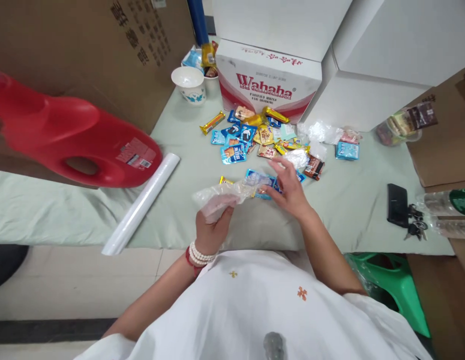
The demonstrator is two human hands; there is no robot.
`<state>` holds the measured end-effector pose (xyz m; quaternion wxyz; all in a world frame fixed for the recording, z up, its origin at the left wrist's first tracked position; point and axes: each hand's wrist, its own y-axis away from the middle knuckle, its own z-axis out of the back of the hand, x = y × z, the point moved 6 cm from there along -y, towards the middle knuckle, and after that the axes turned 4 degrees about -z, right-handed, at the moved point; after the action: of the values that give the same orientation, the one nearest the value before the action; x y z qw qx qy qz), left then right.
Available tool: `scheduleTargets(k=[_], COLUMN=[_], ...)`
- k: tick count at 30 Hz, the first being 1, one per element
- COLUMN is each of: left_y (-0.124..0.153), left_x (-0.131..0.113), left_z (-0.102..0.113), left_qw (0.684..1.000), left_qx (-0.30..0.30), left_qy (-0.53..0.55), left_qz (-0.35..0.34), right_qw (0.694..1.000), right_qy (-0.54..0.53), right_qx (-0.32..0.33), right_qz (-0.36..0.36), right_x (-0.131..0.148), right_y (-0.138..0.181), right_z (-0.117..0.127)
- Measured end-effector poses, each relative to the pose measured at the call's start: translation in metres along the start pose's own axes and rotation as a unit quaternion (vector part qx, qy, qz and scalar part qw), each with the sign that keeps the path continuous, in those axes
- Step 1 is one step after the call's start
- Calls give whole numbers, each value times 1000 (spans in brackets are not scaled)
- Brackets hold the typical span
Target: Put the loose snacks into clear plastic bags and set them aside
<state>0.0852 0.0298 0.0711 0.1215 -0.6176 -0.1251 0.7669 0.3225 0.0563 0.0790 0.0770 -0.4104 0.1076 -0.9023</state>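
My left hand (213,225), with beads at its wrist, grips a crumpled clear plastic bag (238,190). The bag covers part of its fingers, and the thumb lies along the near side. At the bag's right end is my right hand (288,192), thumb and fingers apart; whether the thumb touches the plastic I cannot tell. Beneath the hands lie blue snack packets (260,176), partly hidden by bag and fingers, and a small yellow packet (225,180). Just beyond, a loose pile of wrapped snacks (247,134) spreads over the cloth, with a brown packet (314,167) at its right.
A white Wahaha carton (268,85) stands behind the pile, beside a paper bowl (188,85). On the left are a red jug (86,135) and a white plastic roll (142,205). A black wallet-like item (397,204), keys (416,225) and a snack tub (399,130) sit right.
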Motion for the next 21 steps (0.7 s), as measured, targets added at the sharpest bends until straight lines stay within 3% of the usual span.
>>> scheduleTargets(k=[2, 5, 9, 13, 17, 21], left_y=[-4, -8, -7, -9, -17, -19], left_x=[2, 28, 59, 64, 61, 62], left_z=[9, 24, 35, 34, 27, 24], left_qw=[999, 972, 910, 891, 886, 872], left_qx=[-35, -114, -155, -151, -129, -118], left_qy=[41, 166, 291, 321, 346, 380], left_qz=[6, 118, 249, 283, 281, 284], right_qw=[993, 981, 985, 998, 994, 983], right_qy=[28, 11, -39, -9, 41, 65], right_qx=[112, 195, 155, 54, 77, 167], right_qz=[7, -17, -59, -13, 64, 25], right_x=[-13, -32, -36, -9, 10, 0], right_y=[1, 24, 47, 32, 6, -6], right_z=[-22, -39, -20, 0, -31, -82])
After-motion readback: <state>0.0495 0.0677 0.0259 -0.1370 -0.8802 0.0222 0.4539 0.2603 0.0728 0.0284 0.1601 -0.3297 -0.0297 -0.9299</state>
